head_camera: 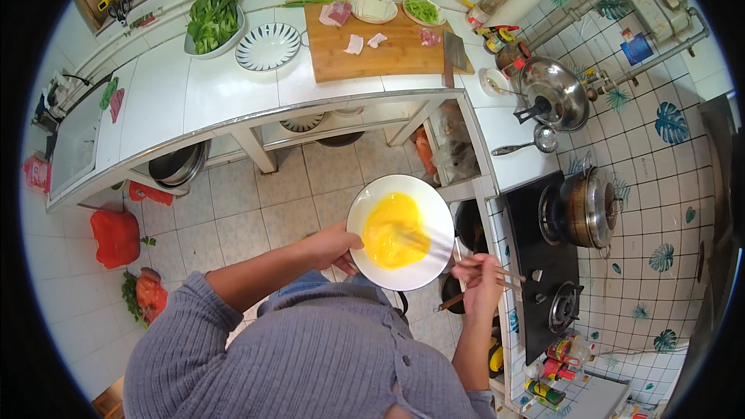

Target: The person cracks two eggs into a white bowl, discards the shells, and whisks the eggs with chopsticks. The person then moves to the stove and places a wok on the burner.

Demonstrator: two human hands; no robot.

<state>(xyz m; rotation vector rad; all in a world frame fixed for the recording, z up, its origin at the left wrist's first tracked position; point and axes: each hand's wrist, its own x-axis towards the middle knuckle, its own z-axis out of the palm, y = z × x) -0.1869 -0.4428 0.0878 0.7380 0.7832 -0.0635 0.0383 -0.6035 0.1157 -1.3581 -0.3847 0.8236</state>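
Note:
A white bowl [430, 270] with a thin dark rim is held in front of my body, over the floor. My left hand [336, 246] grips its left edge, thumb on the rim. Yellow beaten egg [393, 230] lies in the bowl. In my right hand [482, 279] is a pair of chopsticks [511, 280]; their front ends reach into the egg and are blurred by motion. Beyond the bowl, on the counter, a wooden cutting board [372, 67] bears raw meat [336, 13], small pieces of meat and a cleaver [456, 52].
A gas stove [527, 302] with a lidded pot [588, 206] stands at the right, near my right hand. A steel wok lid [561, 93] and a ladle [544, 138] lie beyond it. Leafy greens [212, 20] and a patterned plate [268, 46] stand on the far counter.

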